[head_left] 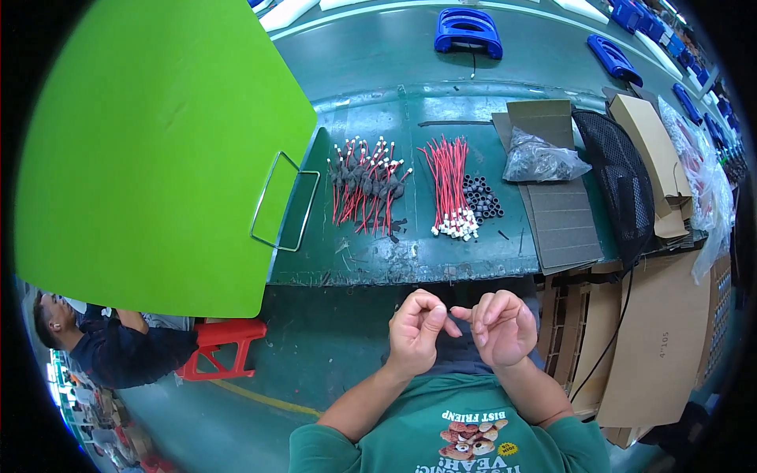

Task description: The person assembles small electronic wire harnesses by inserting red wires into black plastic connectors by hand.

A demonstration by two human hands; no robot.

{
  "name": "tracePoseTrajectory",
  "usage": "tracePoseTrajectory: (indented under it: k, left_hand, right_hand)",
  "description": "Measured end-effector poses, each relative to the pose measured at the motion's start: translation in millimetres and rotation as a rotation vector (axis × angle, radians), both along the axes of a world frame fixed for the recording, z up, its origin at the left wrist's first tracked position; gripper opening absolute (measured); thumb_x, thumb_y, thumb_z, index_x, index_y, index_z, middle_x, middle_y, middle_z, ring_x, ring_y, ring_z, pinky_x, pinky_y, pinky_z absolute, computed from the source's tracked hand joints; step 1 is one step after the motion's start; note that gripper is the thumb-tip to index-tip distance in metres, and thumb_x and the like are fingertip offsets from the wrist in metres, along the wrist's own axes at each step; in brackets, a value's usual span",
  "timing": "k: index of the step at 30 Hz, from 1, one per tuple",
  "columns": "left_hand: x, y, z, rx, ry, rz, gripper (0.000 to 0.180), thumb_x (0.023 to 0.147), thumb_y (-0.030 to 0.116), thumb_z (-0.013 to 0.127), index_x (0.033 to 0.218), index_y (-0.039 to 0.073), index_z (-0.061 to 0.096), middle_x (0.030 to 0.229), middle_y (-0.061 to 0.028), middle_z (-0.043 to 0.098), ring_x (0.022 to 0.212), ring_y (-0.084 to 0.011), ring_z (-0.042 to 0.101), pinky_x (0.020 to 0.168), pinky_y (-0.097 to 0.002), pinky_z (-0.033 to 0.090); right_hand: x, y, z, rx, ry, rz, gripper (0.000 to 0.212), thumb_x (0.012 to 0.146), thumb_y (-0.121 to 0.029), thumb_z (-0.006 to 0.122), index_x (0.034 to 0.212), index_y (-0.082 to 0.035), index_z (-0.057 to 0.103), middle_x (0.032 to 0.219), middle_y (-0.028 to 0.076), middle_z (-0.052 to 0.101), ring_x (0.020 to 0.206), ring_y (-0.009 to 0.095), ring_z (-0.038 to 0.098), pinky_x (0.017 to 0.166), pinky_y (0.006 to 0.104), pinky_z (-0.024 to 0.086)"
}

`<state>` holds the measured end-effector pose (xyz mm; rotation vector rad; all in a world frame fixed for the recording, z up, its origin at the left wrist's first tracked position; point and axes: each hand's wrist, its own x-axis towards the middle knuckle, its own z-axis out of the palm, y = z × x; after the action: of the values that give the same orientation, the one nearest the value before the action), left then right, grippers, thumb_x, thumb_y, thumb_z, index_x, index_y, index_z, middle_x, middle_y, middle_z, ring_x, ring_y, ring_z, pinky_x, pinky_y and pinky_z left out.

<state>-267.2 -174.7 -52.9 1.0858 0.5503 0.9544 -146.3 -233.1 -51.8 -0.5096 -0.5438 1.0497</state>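
In front of my body, just off the table's near edge, both hands are raised close together. My left hand is closed, its fingers curled and its thumb against them; whatever may be inside is hidden. My right hand has its palm partly showing and its fingers loosely bent and apart, one fingertip pointing toward the left hand, with nothing visible in it. Beyond them on the green table lie a bundle of red wires with white connectors, a pile of small dark ring-shaped pieces, and red wires with dark wrappings.
A large green panel with a metal handle stands at left. At right are cardboard sheets, a clear plastic bag, a black mesh chair back and cardboard boxes. A person sits lower left near a red stool.
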Motion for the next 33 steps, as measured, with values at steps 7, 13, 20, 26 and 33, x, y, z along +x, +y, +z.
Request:
tracePoseTrajectory:
  k: [7,13,20,26,33]
  left_hand:
    - [-8,13,2,-0.161,-0.121,-0.006,0.024,0.094,0.021,0.037,0.077,0.005,0.04,0.063,-0.0044,0.04,0.043,-0.0129,0.05,0.043,-0.0298,0.048]
    - [-11,11,-2,-0.051,0.02,-0.097,0.019,0.092,0.017,0.045,0.083,0.0,0.046,0.074,-0.0091,0.053,0.047,-0.012,0.053,0.05,-0.0265,0.049]
    - [-5,10,10,0.206,0.118,-0.1,0.02,0.077,-0.001,0.062,0.097,-0.002,0.06,0.092,-0.0109,0.058,0.076,-0.0138,0.06,0.067,-0.0231,0.049]
    - [-23,40,20,0.102,0.094,0.271,0.007,0.078,-0.001,0.063,0.072,-0.001,0.06,0.068,-0.0067,0.057,0.054,-0.009,0.054,0.05,-0.0215,0.045]
    - [-52,63,25,0.109,0.404,0.357,0.02,0.08,-0.001,0.058,0.061,0.0,0.054,0.051,-0.0013,0.048,0.044,-0.0058,0.046,0.044,-0.0202,0.041]
  right_hand:
    - [5,0,-1,0.03,-0.064,-0.031,0.046,0.087,-0.043,0.039,0.075,-0.001,0.051,0.061,0.01,0.049,0.047,0.013,0.045,0.087,0.0466,0.045]
    - [4,3,-1,0.024,0.358,0.116,0.047,0.088,-0.044,0.035,0.077,-0.002,0.051,0.064,0.009,0.049,0.051,0.013,0.045,0.088,0.0461,0.044]
    - [4,2,0,-0.026,0.244,0.111,0.046,0.089,-0.042,0.034,0.077,-0.001,0.05,0.066,0.01,0.051,0.05,0.013,0.045,0.084,0.0427,0.046]
    - [13,7,22,-0.166,-0.182,-0.114,0.014,0.083,-0.011,0.053,0.088,0.002,0.053,0.077,0.011,0.057,0.065,0.012,0.055,0.076,0.03,0.049]
    - [28,15,26,-0.31,-0.417,-0.24,0.008,0.077,0.003,0.061,0.084,0.003,0.058,0.07,0.005,0.06,0.056,0.007,0.056,0.052,0.0173,0.045]
